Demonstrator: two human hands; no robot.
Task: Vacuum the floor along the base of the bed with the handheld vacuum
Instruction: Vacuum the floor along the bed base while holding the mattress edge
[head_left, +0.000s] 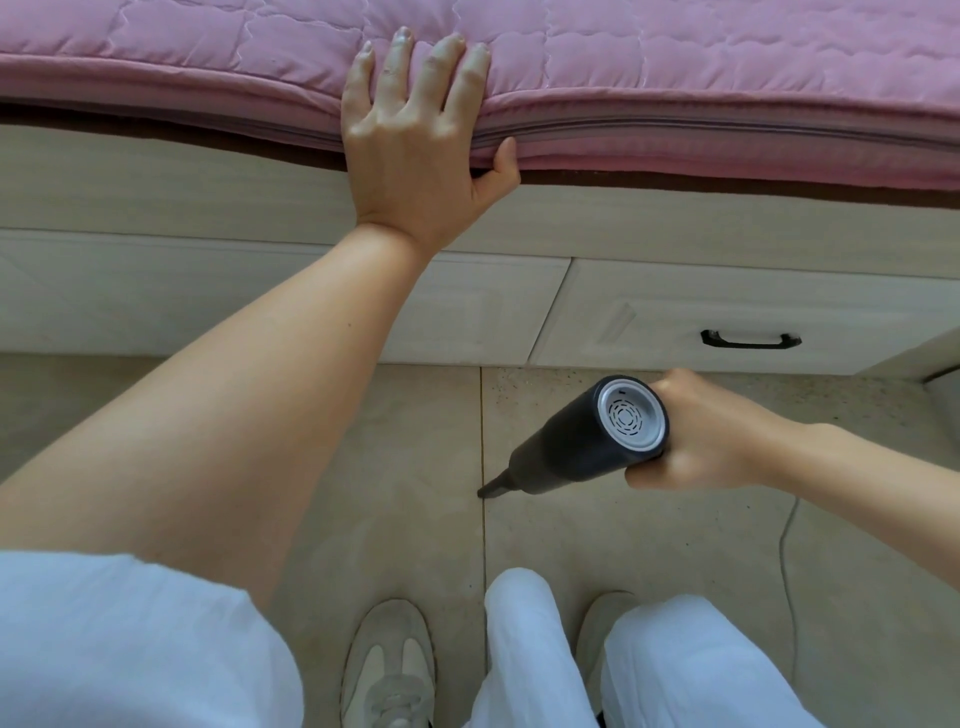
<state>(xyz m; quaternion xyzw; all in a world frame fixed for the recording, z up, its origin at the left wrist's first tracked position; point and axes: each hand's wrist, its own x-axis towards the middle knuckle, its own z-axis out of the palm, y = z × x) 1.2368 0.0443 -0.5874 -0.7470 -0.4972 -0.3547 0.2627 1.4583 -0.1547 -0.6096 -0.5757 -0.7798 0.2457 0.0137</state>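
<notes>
My right hand (711, 436) is shut on the rear end of a dark handheld vacuum (576, 441) with a grey vented cap. Its narrow nozzle tip touches the beige tiled floor (395, 457) at a grout line, a short way in front of the bed base (156, 291). My left hand (415, 140) rests over the edge of the pink quilted mattress (727, 78), fingers spread on top and thumb hooked under the edge.
The pale wooden bed base has drawers; one on the right carries a black handle (750, 340). A thin cable (787, 561) trails over the floor at the right. My shoes (389, 670) and white trousers (535, 649) fill the bottom of the view.
</notes>
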